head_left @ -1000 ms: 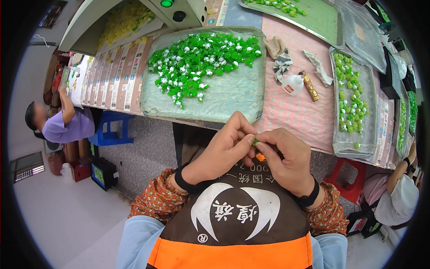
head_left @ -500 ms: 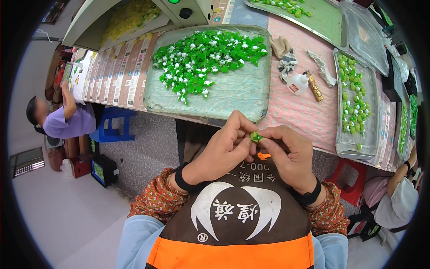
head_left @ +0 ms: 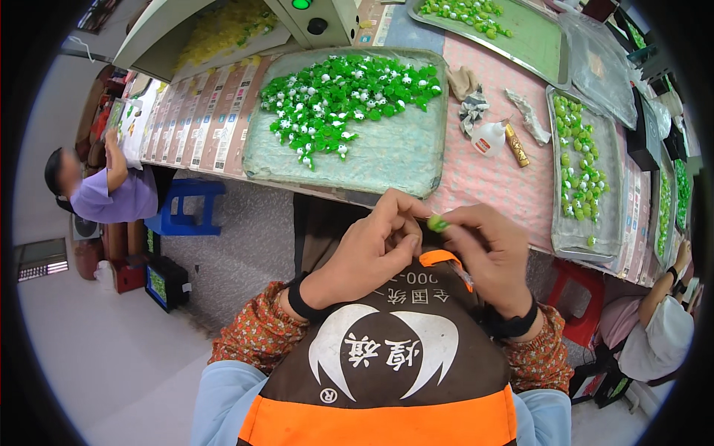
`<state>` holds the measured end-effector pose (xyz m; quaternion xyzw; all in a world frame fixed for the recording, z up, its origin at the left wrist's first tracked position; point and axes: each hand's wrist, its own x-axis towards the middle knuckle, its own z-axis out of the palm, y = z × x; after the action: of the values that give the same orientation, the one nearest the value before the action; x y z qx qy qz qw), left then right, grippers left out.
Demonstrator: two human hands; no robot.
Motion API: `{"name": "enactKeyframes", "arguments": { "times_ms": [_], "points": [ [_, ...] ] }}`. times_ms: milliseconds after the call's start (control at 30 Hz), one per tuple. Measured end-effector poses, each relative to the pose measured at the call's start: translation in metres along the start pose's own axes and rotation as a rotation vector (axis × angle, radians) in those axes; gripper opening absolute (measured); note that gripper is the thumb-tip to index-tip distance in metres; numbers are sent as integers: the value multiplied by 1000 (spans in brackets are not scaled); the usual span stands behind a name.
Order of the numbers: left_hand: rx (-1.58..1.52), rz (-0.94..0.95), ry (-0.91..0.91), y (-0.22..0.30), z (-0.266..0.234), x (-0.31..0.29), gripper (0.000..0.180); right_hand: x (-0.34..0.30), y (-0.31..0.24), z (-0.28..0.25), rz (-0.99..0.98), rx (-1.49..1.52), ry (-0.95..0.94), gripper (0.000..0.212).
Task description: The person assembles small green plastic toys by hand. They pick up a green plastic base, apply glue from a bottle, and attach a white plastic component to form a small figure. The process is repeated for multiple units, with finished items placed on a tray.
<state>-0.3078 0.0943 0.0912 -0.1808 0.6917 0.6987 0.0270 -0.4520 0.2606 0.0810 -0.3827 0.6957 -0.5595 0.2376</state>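
Above the brown apron [head_left: 476,357], one small green piece [head_left: 437,223] sits at the fingertips of the right hand [head_left: 492,256], which pinches it; the left hand [head_left: 375,249] is curled just beside it, its grip indeterminable. On the table [head_left: 513,186] lie one large tray [head_left: 401,152] heaped with green-and-white pieces [head_left: 349,97], one narrow tray [head_left: 573,236], one white bottle [head_left: 488,139] and one gold tube [head_left: 516,146]

we can cross the bare near end of the large tray [head_left: 372,165]; rightward, the bottle [head_left: 489,139] and gold tube [head_left: 516,146] obstruct us.
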Motion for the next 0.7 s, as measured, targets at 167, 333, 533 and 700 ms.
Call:
{"name": "enactKeyframes", "arguments": {
  "times_ms": [167, 333, 533, 700],
  "points": [
    [85, 5, 109, 5, -13, -21, 22, 11, 1, -74, -34, -426, 369, 13],
    [148, 23, 286, -5, -38, -48, 16, 0, 47, -176, -20, -917, 541, 17],
    [239, 52, 548, -22, -84, -77, 16, 6, 34, -155, 1, -895, 488, 34],
    [226, 135, 687, -23, -122, -86, 18, 37, 17, -69, -20, -483, 296, 52]
  ]
}}
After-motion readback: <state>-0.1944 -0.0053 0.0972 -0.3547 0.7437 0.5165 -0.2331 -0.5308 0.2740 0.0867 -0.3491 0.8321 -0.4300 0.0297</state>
